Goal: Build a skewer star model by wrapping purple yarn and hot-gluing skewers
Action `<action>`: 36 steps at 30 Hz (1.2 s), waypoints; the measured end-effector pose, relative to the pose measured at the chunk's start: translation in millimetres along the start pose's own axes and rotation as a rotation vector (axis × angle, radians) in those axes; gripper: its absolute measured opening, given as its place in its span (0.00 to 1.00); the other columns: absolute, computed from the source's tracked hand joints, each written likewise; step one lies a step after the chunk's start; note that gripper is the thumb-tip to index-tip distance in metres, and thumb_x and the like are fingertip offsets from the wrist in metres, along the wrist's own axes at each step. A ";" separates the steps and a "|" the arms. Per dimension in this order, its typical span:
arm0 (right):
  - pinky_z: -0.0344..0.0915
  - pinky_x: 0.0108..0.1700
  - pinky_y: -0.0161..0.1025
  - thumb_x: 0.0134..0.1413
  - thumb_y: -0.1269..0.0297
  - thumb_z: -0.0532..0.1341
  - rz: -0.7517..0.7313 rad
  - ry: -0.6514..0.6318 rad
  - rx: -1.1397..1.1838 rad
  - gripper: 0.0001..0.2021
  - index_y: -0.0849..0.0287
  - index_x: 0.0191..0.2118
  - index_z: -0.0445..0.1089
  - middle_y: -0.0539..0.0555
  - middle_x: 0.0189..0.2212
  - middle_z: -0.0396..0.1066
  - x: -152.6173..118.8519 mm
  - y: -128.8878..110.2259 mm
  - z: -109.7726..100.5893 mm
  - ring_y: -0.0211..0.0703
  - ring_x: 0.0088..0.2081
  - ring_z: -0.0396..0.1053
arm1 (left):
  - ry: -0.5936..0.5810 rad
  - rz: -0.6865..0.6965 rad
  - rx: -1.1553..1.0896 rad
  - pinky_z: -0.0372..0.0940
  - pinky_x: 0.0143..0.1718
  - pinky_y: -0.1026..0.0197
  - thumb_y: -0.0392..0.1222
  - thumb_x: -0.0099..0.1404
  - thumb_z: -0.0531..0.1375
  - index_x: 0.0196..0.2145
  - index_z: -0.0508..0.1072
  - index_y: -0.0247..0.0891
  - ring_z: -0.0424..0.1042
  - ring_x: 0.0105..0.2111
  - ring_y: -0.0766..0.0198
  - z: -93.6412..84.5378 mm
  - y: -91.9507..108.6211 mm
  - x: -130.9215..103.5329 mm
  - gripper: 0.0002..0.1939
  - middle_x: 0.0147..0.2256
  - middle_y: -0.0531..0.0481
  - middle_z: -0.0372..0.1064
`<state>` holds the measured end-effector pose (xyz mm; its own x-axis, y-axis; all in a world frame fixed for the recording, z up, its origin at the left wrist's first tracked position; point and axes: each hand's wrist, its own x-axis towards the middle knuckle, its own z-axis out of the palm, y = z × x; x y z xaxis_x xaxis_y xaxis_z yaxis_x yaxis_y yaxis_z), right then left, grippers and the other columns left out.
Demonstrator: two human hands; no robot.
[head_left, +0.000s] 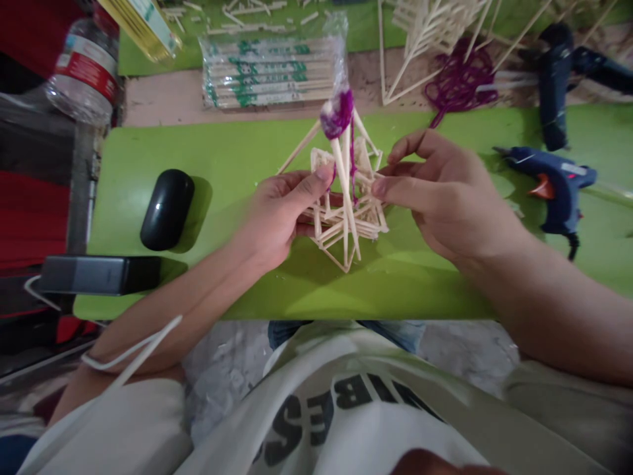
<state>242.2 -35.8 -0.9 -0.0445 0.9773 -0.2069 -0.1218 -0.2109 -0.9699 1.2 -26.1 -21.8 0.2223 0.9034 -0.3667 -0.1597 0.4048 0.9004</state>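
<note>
A small frame of pale wooden sticks (349,218) is held above the green table, between my two hands. Purple yarn (337,115) wraps its top, and a strand hangs down inside. My left hand (291,208) grips the frame's left side, thumb on top and fingers partly hidden beneath. On the right side, my right hand (435,188) pinches the frame between thumb and forefinger, its other fingers curled behind.
A black mouse (167,210) and a black box (101,275) lie at left. A blue glue gun (556,181) is at right. Behind are packaged sticks (271,71), purple yarn (462,79), a larger stick structure (435,30) and a bottle (86,69).
</note>
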 end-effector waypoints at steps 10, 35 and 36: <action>0.64 0.34 0.41 0.54 0.72 0.82 0.007 -0.027 0.059 0.20 0.52 0.44 0.73 0.47 0.30 0.80 -0.9 -2.9 1.5 0.42 0.31 0.76 | -0.059 -0.018 0.018 0.80 0.27 0.63 0.59 0.74 0.78 0.42 0.83 0.40 0.86 0.30 0.62 10.3 12.3 -5.7 0.20 0.39 0.47 0.88; 0.64 0.36 0.42 0.54 0.68 0.86 -0.005 -0.040 0.028 0.23 0.51 0.44 0.72 0.47 0.33 0.75 -2.1 -3.7 -4.5 0.40 0.35 0.73 | -0.110 0.005 0.003 0.82 0.31 0.60 0.58 0.63 0.84 0.48 0.86 0.41 0.89 0.35 0.56 5.9 7.8 -8.5 0.25 0.41 0.46 0.89; 0.63 0.35 0.42 0.54 0.66 0.86 -0.009 -0.044 0.027 0.23 0.50 0.44 0.72 0.47 0.33 0.75 -1.7 -2.1 -5.5 0.40 0.34 0.72 | -0.108 -0.004 -0.001 0.81 0.30 0.61 0.58 0.62 0.85 0.47 0.86 0.40 0.89 0.34 0.57 7.1 9.4 -8.8 0.26 0.41 0.45 0.90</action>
<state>248.0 -36.9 0.8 -0.0871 0.9775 -0.1919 -0.1490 -0.2033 -0.9677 4.6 -31.3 -8.4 0.3253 0.8813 -0.3427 -0.1593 0.4083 0.8988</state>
